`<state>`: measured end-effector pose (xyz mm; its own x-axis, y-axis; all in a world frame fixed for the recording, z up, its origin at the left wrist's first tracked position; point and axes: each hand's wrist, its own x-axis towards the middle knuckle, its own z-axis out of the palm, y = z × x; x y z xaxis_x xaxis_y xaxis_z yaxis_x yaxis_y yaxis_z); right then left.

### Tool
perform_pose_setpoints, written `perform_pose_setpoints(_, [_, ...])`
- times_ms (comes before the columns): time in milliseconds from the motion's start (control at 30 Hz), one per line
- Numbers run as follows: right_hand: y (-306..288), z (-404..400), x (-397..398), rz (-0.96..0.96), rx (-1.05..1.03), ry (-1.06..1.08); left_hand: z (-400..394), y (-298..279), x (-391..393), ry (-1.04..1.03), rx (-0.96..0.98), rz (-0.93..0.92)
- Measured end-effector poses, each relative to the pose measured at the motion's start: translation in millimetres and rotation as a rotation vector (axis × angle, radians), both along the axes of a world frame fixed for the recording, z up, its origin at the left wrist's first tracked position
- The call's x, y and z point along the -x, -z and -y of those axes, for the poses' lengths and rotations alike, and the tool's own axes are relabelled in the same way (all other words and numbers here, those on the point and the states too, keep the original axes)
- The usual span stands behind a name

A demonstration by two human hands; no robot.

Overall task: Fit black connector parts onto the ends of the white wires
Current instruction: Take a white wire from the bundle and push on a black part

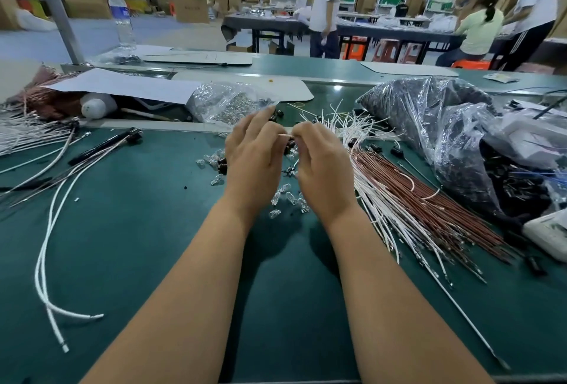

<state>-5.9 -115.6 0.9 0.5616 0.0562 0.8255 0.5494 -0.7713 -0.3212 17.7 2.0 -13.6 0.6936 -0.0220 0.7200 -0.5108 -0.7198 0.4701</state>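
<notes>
Green bench mat (138, 245), factory floor behind with stacked cartons and people at far tables. At centre, both hands are raised just above the mat, fingertips meeting. The left hand (251, 153) and the right hand (319, 162) each pinch at a thin wire end (286, 136) that bridges the gap between them; a small black connector part (289, 147) shows just below that gap, though which hand holds it I cannot tell. Fingers of both hands are curled inward, not relaxed.

Judged step: seating one connector on one wire, mid-fit. Next move likely calls for lining the terminal up with the connector's opening and pushing straight; a skewed push could bend the end.

Outward: loose clear bulbs (285, 196) scattered under the wrists, more black connectors (395, 152) lying nearby. To the right, a fanned bundle of white wires (377, 209) beside red-brown wires (429, 209). Farther right, a plastic bag of dark parts (429, 113). Left, long white cables (46, 245).
</notes>
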Motion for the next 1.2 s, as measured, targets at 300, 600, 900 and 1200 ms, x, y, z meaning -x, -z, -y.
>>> perform_pose_setpoints(300, [-5, 31, -6, 0.023, -0.167, 0.562, -14, -10, 4, 0.095, 0.109, 0.072])
perform_pose_setpoints(600, [-1, 23, -4, -0.172, 0.09, 0.603, -18, 0, 2, 0.033, 0.094, -0.093])
perform_pose_setpoints(900, [9, 4, -8, -0.175, 0.222, 0.33, -15, 1, -1, 0.11, 0.092, -0.109])
perform_pose_setpoints(1200, [3, 16, -38, -0.381, 0.133, 0.447, -20, -1, -4, -0.038, 0.264, -0.19])
